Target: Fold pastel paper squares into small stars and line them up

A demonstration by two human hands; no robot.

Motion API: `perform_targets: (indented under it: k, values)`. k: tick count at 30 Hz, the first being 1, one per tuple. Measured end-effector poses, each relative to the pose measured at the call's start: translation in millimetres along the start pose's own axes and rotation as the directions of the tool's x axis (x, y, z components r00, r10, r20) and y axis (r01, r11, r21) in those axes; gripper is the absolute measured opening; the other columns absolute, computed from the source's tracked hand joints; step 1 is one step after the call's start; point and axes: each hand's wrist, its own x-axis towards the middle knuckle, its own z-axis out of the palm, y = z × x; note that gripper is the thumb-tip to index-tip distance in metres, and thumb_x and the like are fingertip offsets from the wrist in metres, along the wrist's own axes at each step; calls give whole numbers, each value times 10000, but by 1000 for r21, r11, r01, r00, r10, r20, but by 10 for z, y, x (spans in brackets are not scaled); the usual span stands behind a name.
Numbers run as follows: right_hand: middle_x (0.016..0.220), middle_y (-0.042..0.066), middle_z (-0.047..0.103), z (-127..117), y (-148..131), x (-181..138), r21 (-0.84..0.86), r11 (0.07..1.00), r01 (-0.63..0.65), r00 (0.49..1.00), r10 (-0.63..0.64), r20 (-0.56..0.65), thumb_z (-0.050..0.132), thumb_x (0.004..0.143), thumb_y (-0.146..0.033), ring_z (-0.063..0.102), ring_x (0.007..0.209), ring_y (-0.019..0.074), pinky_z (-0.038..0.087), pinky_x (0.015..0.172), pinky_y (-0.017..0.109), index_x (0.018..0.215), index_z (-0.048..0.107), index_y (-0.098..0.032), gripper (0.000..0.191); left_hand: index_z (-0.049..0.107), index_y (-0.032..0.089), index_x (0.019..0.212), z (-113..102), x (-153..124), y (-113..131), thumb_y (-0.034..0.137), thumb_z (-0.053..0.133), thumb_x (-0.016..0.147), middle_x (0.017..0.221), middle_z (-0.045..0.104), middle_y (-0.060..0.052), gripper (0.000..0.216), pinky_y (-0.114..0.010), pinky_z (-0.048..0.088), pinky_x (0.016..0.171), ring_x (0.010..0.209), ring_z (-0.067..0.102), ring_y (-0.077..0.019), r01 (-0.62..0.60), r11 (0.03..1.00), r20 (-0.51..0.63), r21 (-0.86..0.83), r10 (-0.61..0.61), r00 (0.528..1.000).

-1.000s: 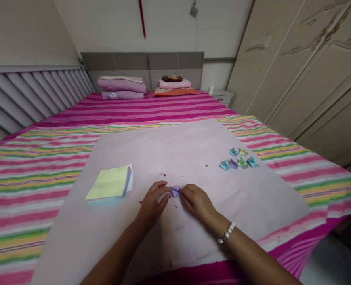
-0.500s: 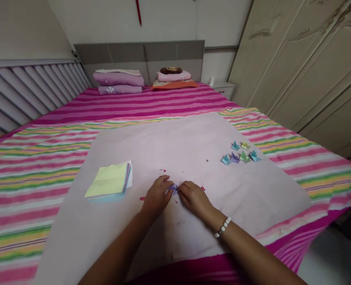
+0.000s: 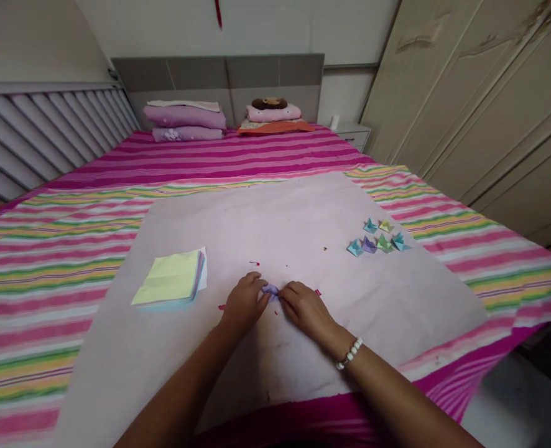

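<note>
A small folded piece of purple paper (image 3: 270,290) lies between my two hands, over the pale sheet (image 3: 238,218). My left hand (image 3: 244,303) grips its left side between thumb and fingers. On the right end, my right hand (image 3: 305,307) pinches the paper with its fingertips, which cover that part. A bracelet of white beads (image 3: 350,354) circles my right wrist. Small red scraps lie about my hands, among them one by the right knuckles (image 3: 318,292). Beyond my left fingers rests a thin red-ended piece (image 3: 255,264).
A stack of coloured paper squares (image 3: 170,277), yellow on top, lies to the left. Several folded paper shapes in blue, green, yellow and purple (image 3: 369,244) stand at the right. Folded bedding (image 3: 185,117) is piled by the headboard (image 3: 186,74); a wardrobe (image 3: 466,112) rises at the right.
Between my fingers, the purple paper shows slightly more of its surface, and my left fingers have shifted a little. The whole view has tilted slightly. Both hands keep their grip.
</note>
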Motion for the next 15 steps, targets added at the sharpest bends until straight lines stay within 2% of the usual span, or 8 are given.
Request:
perform_targets:
  k: [5,15]
  values:
    - [887,71,643,9,4,-25,27,1000,11,1000,-11,-18,509,878,-87,589,832,194,471,734,287,965,642,-167,177,677,189,992,7,-20,21,145,574,812,1189,606,-105,212,-377,497,946,1097,588,-235,-49,998,28,-29,49,998]
    - [856,62,641,35,-3,7,27,999,35,999,-34,-35,508,889,-95,584,814,184,459,727,288,946,642,-177,167,706,221,889,50,22,-48,153,514,845,1144,640,-71,208,-376,524,903,1055,609,-217,-85,996,20,-28,86,996]
